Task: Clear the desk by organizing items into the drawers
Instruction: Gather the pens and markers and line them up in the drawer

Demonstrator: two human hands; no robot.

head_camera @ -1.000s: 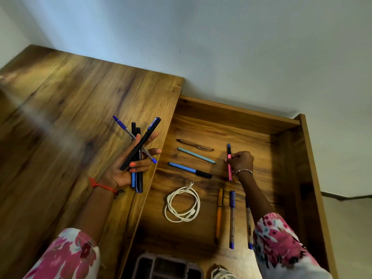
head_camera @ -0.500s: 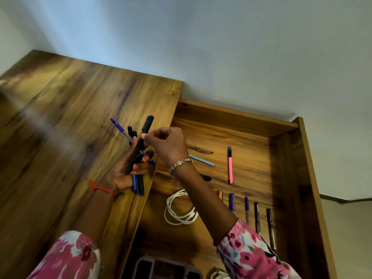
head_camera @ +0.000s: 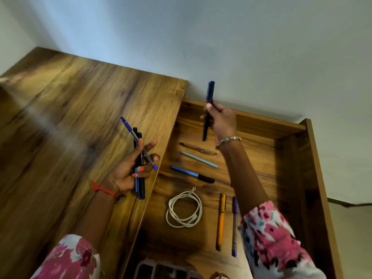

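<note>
Thin black pen with blue cap, upright over the drawer, pinched by right hand fingers. More pens gripped in left hand.

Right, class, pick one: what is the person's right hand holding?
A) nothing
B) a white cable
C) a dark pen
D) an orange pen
C: the right hand pinches a dark pen over the open drawer, while the white cable and orange pen lie on the drawer floor.
</note>
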